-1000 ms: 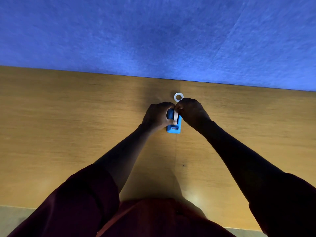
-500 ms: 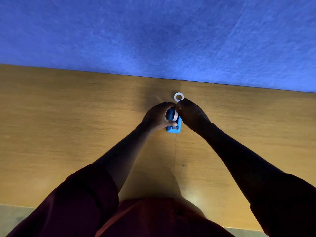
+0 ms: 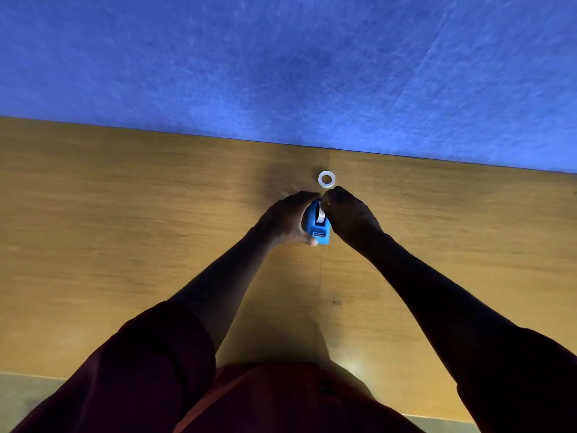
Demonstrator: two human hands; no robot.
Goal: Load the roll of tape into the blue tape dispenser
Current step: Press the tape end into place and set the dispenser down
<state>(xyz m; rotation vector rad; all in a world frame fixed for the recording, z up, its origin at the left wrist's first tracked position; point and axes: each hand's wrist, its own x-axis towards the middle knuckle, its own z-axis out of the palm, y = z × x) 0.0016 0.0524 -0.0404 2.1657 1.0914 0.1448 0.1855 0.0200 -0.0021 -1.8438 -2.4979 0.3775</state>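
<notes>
The blue tape dispenser (image 3: 318,228) stands on the wooden table (image 3: 125,232), its cutter end toward me. My left hand (image 3: 287,220) wraps around its left side and grips it. A white roll of tape (image 3: 320,215) sits in the dispenser's top slot, partly hidden. My right hand (image 3: 348,214) is closed on the roll's far edge at the dispenser's right side. A small white ring (image 3: 326,179) lies flat on the table just beyond both hands.
A blue felt wall panel (image 3: 281,67) rises right behind the table's far edge. The table's near edge runs along the bottom, with my dark red sleeves and torso over it.
My left hand has opened a little along the dispenser's side, so more of the blue body shows. The right hand stays on the roll. The white ring has not moved.
</notes>
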